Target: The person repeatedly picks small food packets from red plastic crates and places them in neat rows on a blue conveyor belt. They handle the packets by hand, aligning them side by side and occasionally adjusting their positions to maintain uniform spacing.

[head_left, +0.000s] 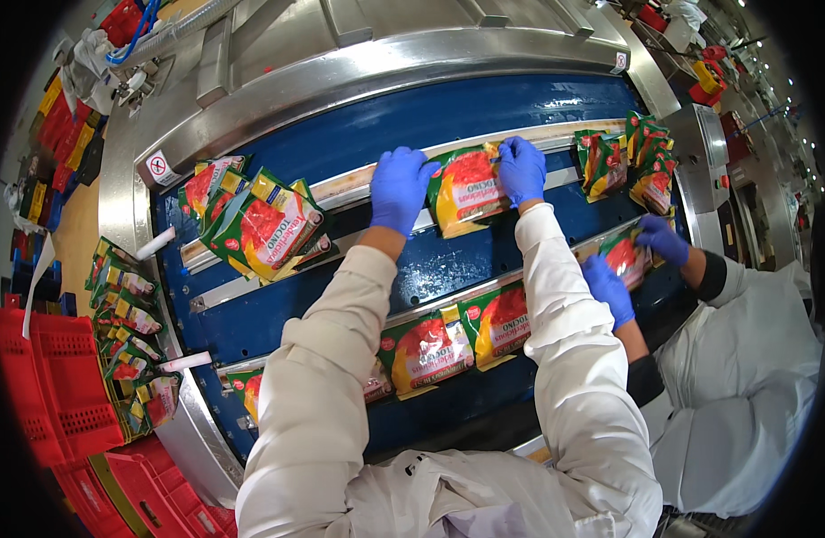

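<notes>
Clamps pouch (469, 188) in right hand's (522, 170) fingers; unable to tell left hand's (401, 190) grip; seemingly has near row (426, 351) laid, piles (267, 229) remaining by blue bed's (475, 100) side edges.

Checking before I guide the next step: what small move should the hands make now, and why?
Probably smooth the packet flat along the metal strip: the left hand and right hand are at its upper corners, and the lower packets lie in a row.

Red crates (63, 381) stand lower left, a ribbed hose (190, 32) upper left.
</notes>
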Action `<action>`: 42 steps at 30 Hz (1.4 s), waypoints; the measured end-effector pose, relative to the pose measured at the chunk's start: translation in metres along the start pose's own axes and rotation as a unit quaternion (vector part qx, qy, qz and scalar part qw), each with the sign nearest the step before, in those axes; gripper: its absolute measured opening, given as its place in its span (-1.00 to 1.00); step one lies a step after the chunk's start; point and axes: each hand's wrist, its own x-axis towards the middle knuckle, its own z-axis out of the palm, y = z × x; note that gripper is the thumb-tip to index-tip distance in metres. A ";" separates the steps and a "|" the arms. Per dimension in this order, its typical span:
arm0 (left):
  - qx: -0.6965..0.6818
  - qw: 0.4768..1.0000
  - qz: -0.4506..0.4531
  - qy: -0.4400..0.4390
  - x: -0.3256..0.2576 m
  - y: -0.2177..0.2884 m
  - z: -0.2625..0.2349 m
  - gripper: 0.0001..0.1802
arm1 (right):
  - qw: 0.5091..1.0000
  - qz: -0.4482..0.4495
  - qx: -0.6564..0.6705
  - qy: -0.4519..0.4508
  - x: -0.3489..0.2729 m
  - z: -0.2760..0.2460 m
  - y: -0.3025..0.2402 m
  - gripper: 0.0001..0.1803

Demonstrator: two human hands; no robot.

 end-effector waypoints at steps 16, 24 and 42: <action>0.016 0.913 -0.145 0.380 -0.085 -0.012 -0.133 -0.70 | 0.895 -0.247 0.320 -0.188 -0.045 0.034 -0.175 -0.77; -0.234 0.890 -0.311 0.239 -0.120 -0.084 -0.203 -0.66 | 0.899 -0.261 0.312 -0.163 -0.102 0.064 -0.280 -0.75; 0.179 0.983 0.005 0.024 -0.071 -0.058 -0.118 -0.79 | 0.982 -0.173 -0.012 -0.069 -0.088 0.006 -0.139 -0.86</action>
